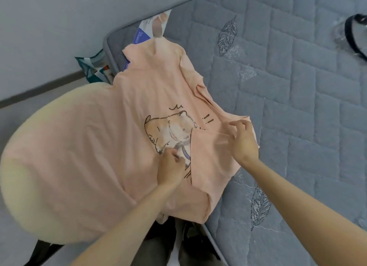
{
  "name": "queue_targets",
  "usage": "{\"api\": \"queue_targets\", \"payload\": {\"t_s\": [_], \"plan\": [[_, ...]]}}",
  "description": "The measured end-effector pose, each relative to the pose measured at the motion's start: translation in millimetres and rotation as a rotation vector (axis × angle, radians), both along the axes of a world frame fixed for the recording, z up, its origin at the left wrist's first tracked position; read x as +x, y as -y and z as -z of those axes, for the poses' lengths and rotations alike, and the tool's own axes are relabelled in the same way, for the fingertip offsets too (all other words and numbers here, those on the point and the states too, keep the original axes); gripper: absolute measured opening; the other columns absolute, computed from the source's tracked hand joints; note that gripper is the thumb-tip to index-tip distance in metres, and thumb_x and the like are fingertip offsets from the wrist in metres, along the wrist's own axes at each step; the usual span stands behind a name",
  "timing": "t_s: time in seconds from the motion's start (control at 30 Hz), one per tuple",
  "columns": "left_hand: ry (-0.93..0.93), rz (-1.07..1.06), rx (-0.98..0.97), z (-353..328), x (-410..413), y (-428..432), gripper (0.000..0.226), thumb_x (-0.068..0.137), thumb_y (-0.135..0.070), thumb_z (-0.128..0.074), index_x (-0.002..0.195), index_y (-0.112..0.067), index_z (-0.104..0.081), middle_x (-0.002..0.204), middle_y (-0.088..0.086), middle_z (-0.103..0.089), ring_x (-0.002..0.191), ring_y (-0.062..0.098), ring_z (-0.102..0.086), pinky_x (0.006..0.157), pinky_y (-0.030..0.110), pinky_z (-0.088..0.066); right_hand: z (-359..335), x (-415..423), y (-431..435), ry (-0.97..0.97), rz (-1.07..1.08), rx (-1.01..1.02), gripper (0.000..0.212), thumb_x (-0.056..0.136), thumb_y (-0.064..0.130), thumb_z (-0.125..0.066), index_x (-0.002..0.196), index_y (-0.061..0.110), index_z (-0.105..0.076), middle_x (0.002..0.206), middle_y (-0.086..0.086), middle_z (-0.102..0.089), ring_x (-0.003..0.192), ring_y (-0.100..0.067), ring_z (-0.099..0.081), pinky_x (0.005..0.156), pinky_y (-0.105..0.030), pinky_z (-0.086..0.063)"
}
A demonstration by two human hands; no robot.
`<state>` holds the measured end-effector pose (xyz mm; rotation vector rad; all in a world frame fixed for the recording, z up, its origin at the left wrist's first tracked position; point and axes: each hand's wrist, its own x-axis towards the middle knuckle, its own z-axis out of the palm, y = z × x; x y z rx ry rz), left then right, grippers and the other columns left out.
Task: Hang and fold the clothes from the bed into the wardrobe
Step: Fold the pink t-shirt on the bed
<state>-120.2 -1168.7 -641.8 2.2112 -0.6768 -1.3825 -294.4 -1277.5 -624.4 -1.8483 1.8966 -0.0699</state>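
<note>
2 hands are on a peach T-shirt (149,91) spread print-up over the corner of the grey quilted bed (297,107), with part of it off the mattress edge. The left hand (170,164) pinches fabric at the cartoon print. The right hand (243,140) pinches the upper edge of a folded-in flap.

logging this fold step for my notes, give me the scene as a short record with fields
garment: peach T-shirt with a cartoon animal print, spread print side up
surface: grey quilted mattress
fold state: folded flap from the right side turned over onto the front, covering part of the print
left grip: fingers curled, pinching fabric at the print's lower edge
right grip: pinching the flap's upper edge
nearby: teal patterned bag past the mattress corner
</note>
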Motion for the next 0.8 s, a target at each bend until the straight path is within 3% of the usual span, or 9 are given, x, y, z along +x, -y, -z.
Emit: {"api": "queue_targets", "payload": {"t_s": [0.13, 0.23, 0.3, 0.4, 0.5, 0.6, 0.73, 0.8], "plan": [[-0.039, 0.114, -0.116, -11, 32, 51, 0.026, 0.096, -0.020, -0.044, 0.122, -0.027, -0.048, 0.105, -0.004, -0.057, 0.080, 0.020, -0.061, 0.073, 0.028, -0.043, -2, 22, 37, 0.046, 0.072, 0.082, 0.046, 0.091, 0.001, -0.047, 0.136, 0.012, -0.044, 0.143, -0.007, -0.033, 0.110, -0.027, -0.052, 0.079, -0.029, -0.039], [-0.014, 0.161, -0.202, -11, 45, 95, 0.041, 0.096, -0.018, -0.042, 0.134, -0.034, -0.043, 0.100, -0.004, -0.060, 0.074, 0.020, -0.060, 0.069, 0.031, -0.045, 7, 26, 55, 0.123, 0.293, 0.115, 0.052, 0.089, 0.020, -0.062, 0.135, 0.015, -0.039, 0.141, -0.004, -0.031, 0.102, -0.027, -0.054, 0.076, -0.031, -0.038], [-0.003, 0.231, -0.225, -6, 46, 124, 0.047, 0.097, -0.018, -0.038, 0.140, -0.038, -0.035, 0.094, -0.002, -0.063, 0.080, 0.024, -0.063, 0.071, 0.035, -0.049, 13, 22, 63, 0.150, 0.433, 0.125, 0.065, 0.084, 0.029, -0.069, 0.138, 0.017, -0.035, 0.142, -0.002, -0.029, 0.101, -0.028, -0.055, 0.077, -0.030, -0.035], [0.008, 0.306, -0.246, 6, 42, 166, 0.053, 0.098, -0.019, -0.033, 0.145, -0.043, -0.023, 0.087, -0.001, -0.067, 0.076, 0.027, -0.066, 0.071, 0.038, -0.054, 17, 9, 71, 0.113, 0.536, 0.185, 0.066, 0.085, 0.022, -0.066, 0.139, 0.008, -0.030, 0.144, -0.012, -0.024, 0.111, -0.036, -0.053, 0.088, -0.035, -0.036], [0.060, 0.313, -0.244, 19, 38, 202, 0.051, 0.099, -0.028, -0.033, 0.144, -0.047, -0.020, 0.077, -0.004, -0.068, 0.064, 0.024, -0.067, 0.069, 0.039, -0.057, 26, -2, 76, 0.086, 0.556, 0.198, 0.039, 0.095, 0.009, -0.043, 0.131, -0.003, -0.036, 0.140, -0.022, -0.027, 0.110, -0.043, -0.051, 0.089, -0.038, -0.036], [0.199, 0.373, -0.249, 31, 34, 228, 0.051, 0.096, -0.037, -0.041, 0.144, -0.043, -0.023, 0.075, -0.008, -0.067, 0.060, 0.020, -0.066, 0.068, 0.033, -0.055, 36, -11, 78, 0.113, 0.514, 0.180, 0.028, 0.097, 0.010, -0.038, 0.121, -0.002, -0.046, 0.133, -0.021, -0.038, 0.108, -0.040, -0.050, 0.089, -0.038, -0.036], [0.381, 0.384, -0.222, 37, 23, 252, 0.028, 0.095, -0.038, -0.042, 0.121, -0.027, -0.047, 0.103, 0.000, -0.066, 0.090, 0.027, -0.062, 0.080, 0.036, -0.048, 37, -27, 76, 0.192, 0.560, 0.139, 0.018, 0.097, 0.012, -0.038, 0.107, 0.008, -0.052, 0.117, -0.014, -0.056, 0.104, -0.033, -0.052, 0.087, -0.038, -0.039], [0.386, 0.359, -0.260, 32, 16, 264, 0.017, 0.096, -0.028, -0.040, 0.106, -0.020, -0.051, 0.100, 0.000, -0.066, 0.089, 0.027, -0.060, 0.078, 0.036, -0.046, 32, -35, 76, 0.229, 0.598, 0.100, 0.014, 0.096, 0.012, -0.039, 0.104, 0.008, -0.051, 0.114, -0.014, -0.058, 0.103, -0.032, -0.052, 0.087, -0.039, -0.040]]}}
